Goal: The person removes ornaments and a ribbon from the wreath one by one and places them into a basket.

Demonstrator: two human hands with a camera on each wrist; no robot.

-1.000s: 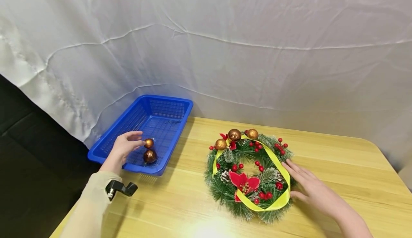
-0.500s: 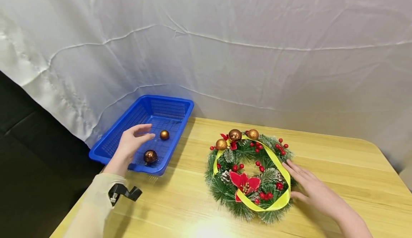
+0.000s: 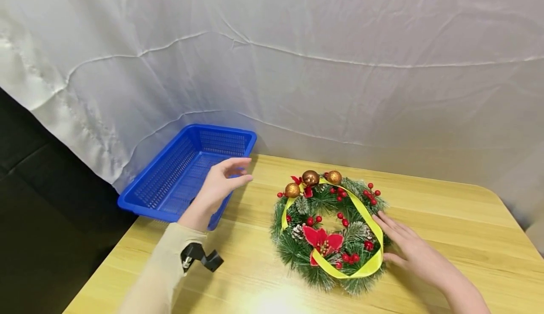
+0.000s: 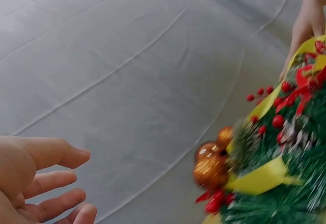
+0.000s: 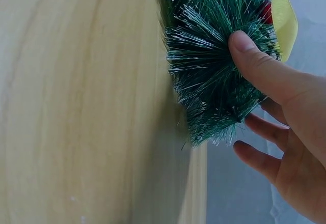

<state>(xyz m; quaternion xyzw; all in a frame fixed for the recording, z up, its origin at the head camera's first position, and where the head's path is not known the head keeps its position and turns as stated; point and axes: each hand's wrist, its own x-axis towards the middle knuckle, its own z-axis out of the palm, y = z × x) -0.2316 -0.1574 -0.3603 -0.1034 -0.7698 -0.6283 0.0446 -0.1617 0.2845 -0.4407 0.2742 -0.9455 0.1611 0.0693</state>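
Note:
A green wreath (image 3: 297, 252) lies on the wooden table, trimmed with a yellow ribbon, red berries, a red poinsettia and several bronze and gold baubles. My right hand (image 3: 408, 250) rests at its right side, fingers mostly straight; in the right wrist view the thumb (image 5: 254, 61) touches the needles. Over the right side of the blue basket (image 3: 170, 172) my left hand (image 3: 223, 179) hovers with fingers loosely bent. Nothing shows between those fingers (image 4: 51, 183) in the left wrist view. The baubles seen earlier in the basket are hidden behind the left hand and forearm.
A pale grey curtain (image 3: 323, 92) hangs behind the table (image 3: 459, 219). Dark fabric (image 3: 38, 219) is at the left, beyond the table's edge. A black mount (image 3: 199, 257) sits on the left wrist.
My left hand has moved right across the basket. The small gold bauble shifted right and back in the basket, then went out of sight behind the hand. My right hand and the wreath stayed put.

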